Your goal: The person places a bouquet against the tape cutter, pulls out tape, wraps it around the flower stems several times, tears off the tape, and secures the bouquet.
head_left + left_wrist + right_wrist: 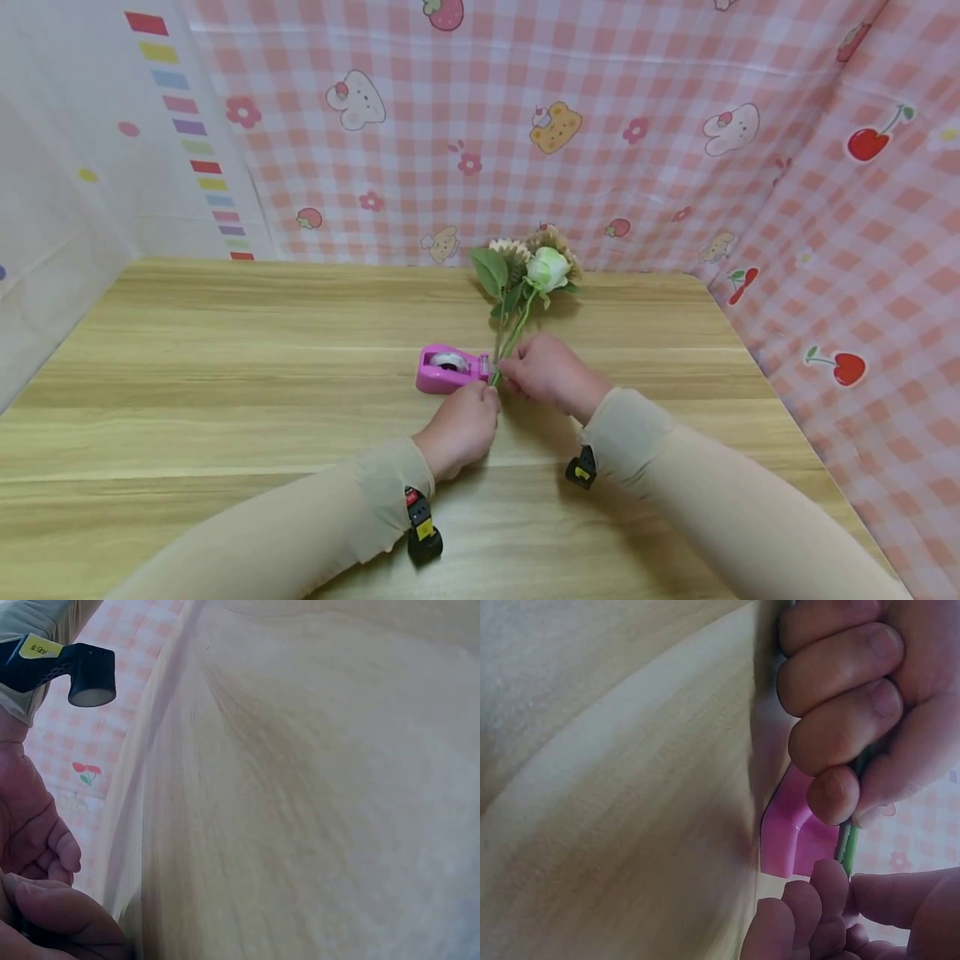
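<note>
Flowers (547, 268) reach beyond left hand (461, 427) and right hand (553, 372), fingers pinching stems (850, 846); tape dispenser (435, 379) just left, wide table (262, 367) past it.

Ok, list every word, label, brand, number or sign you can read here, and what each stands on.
Readable text: none.
Yellow label on the right wrist camera: dark marks, too blurred to read.
Yellow patch on the left wrist camera, red tag above it: too small to read.
Pink tape dispenser: no lettering visible.
</note>
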Demonstrator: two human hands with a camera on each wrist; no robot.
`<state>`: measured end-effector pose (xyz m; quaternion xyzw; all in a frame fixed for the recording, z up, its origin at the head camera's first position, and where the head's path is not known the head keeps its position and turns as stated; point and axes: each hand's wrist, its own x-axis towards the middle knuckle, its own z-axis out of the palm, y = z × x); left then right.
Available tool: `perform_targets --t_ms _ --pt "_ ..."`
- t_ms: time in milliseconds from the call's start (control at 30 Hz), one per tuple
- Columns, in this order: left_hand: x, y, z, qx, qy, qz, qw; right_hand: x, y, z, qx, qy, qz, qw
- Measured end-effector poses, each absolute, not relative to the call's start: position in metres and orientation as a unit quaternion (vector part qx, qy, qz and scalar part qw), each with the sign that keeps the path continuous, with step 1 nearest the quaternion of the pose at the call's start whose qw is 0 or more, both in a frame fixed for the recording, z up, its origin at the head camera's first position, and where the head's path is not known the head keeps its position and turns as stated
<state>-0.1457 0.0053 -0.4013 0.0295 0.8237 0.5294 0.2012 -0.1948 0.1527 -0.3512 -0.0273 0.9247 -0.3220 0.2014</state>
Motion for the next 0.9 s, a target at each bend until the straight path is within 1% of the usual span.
perform_targets --t_ms 167,467,733,900 --pt "-0.1458 0.0052 -0.4008 0.023 0.820 0.533 0.210 -0.1930 0.1514 -0.3526 -0.020 0.928 -0.318 0.193" --pt "-0.1449 0.0065 -0.4010 0.021 0.819 0.534 0.208 -0.1905 0.1526 -0.3560 0.000 0.911 -0.359 0.202" --pt "-0.1444 0.0058 -0.3998 0.020 0.819 0.531 0.218 -0.1897 0.1591 -0.3575 -0.006 0.919 -0.343 0.195" --pt "-0.1437 0.0058 -0.3993 0.023 0.821 0.529 0.214 -0.1919 0.1601 -0.3591 -0.013 0.916 -0.348 0.199"
